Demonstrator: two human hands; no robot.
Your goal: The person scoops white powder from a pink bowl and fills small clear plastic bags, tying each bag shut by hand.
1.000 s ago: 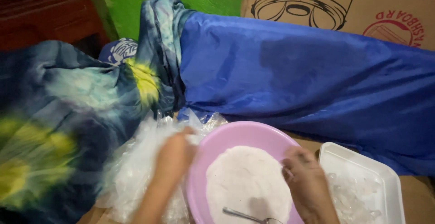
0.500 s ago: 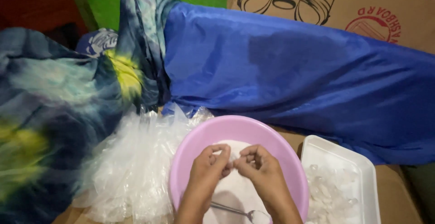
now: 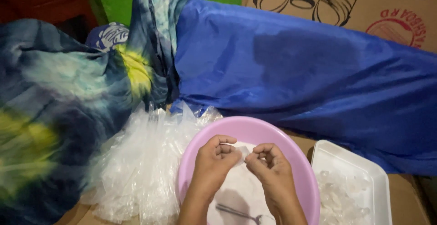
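Left hand (image 3: 214,159) and right hand (image 3: 268,163), fingers curled shut, together pinch a tiny clear plastic bag (image 3: 242,153) over the round pink plastic basin (image 3: 255,131) of white powder (image 3: 241,191). A metal spoon (image 3: 239,212) lies in it. Risk: the thin film slips or tears, likely spilling powder onto the heap of clear bags (image 3: 136,170) or the white tray (image 3: 364,170).
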